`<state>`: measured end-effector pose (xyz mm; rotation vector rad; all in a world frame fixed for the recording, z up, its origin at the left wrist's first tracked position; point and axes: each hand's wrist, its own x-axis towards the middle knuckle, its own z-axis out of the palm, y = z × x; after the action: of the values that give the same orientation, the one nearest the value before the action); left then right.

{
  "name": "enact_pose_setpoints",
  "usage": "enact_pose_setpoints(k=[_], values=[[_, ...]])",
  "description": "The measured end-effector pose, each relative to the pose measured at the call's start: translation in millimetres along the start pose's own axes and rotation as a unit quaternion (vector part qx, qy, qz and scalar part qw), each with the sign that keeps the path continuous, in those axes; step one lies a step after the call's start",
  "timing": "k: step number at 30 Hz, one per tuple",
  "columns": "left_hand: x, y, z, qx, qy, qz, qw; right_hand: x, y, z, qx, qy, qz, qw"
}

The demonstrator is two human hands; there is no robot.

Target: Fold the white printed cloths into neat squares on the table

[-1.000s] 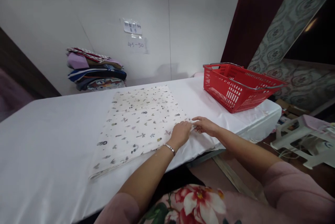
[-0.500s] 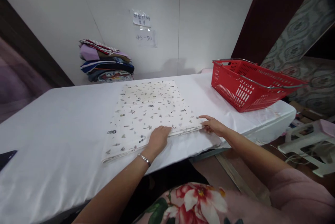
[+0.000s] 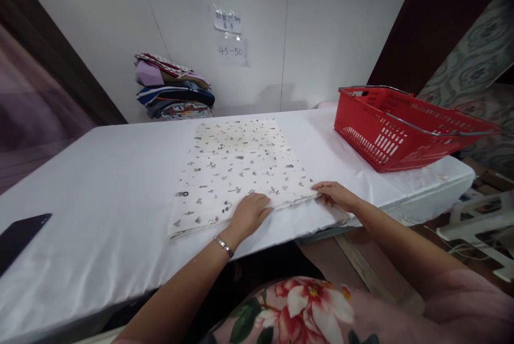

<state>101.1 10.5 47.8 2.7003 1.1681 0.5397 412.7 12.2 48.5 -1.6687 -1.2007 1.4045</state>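
Note:
A white cloth with small printed figures [image 3: 241, 167] lies folded flat on the white-covered table, its layered edge toward me. My left hand [image 3: 251, 212], with a metal band at the wrist, is closed on the middle of that near edge, fingers on top. At the cloth's near right corner, my right hand [image 3: 333, 195] pinches the edge, with the thumb side over it and other fingers curled below.
A red plastic basket [image 3: 385, 146] with metal handles stands at the table's right end. Folded fabrics [image 3: 176, 89] are piled by the wall at the back left. A dark flat object [image 3: 24, 234] lies at the left. A white stool [image 3: 477, 226] stands right of the table.
The view has shifted slightly left, so things appear further right and more of the dark flat object shows. My right fingers have closed at the cloth's corner.

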Motion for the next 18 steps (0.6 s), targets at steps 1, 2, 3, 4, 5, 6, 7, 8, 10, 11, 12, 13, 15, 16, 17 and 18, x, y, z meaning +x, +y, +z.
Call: enact_pose_setpoints(k=[1,2,3,4,5,6,7,8,10,11,12,13,15,16,17,18], values=[[5.2,2.6,2.9,0.002,-0.003,0.0,1.0,-0.6,0.5,0.3,0.0,0.003,-0.003,1.0],[9.8,4.4,5.3,0.008,-0.007,0.0,1.0,-1.3,0.8,0.6,0.001,0.006,-0.005,1.0],[13.8,5.7,7.1,0.017,-0.013,0.0,1.0,-1.8,0.8,0.9,0.003,0.007,-0.007,1.0],[17.0,6.5,8.1,0.029,-0.019,0.0,0.999,-2.3,0.6,1.2,0.005,0.007,-0.008,1.0],[19.6,7.0,8.3,0.044,-0.026,0.001,0.999,-2.6,0.1,1.5,0.005,0.006,-0.008,1.0],[21.4,7.3,7.9,0.06,-0.032,0.002,0.998,-2.8,-0.6,1.9,0.003,0.005,-0.006,1.0],[22.6,7.6,7.0,0.076,-0.034,0.002,0.997,-2.9,-1.3,2.4,0.002,0.004,-0.003,1.0],[23.2,7.9,6.1,0.089,-0.032,0.003,0.996,-2.8,-2.0,2.9,0.001,0.005,0.001,1.0],[22.6,9.1,5.0,0.106,-0.019,0.004,0.994,-2.5,-2.9,3.9,0.002,0.007,0.003,1.0],[21.4,9.9,5.4,0.111,-0.015,0.009,0.994,-2.3,-3.1,4.3,0.004,0.009,0.002,1.0],[19.9,10.9,6.4,0.116,-0.015,0.018,0.993,-2.1,-3.0,4.6,0.006,0.011,0.001,1.0],[18.0,11.8,7.9,0.12,-0.019,0.029,0.992,-1.9,-2.7,4.8,0.008,0.013,0.0,1.0],[14.2,13.0,11.3,0.121,-0.032,0.043,0.991,-1.8,-1.9,4.9,0.011,0.016,-0.002,1.0],[12.5,13.2,12.6,0.116,-0.035,0.044,0.992,-1.8,-1.4,4.8,0.013,0.016,-0.004,1.0],[11.2,13.1,13.5,0.108,-0.036,0.043,0.993,-1.8,-1.0,4.8,0.014,0.016,-0.007,1.0],[10.3,12.8,13.7,0.099,-0.035,0.041,0.994,-1.7,-0.6,4.7,0.014,0.015,-0.011,1.0]])
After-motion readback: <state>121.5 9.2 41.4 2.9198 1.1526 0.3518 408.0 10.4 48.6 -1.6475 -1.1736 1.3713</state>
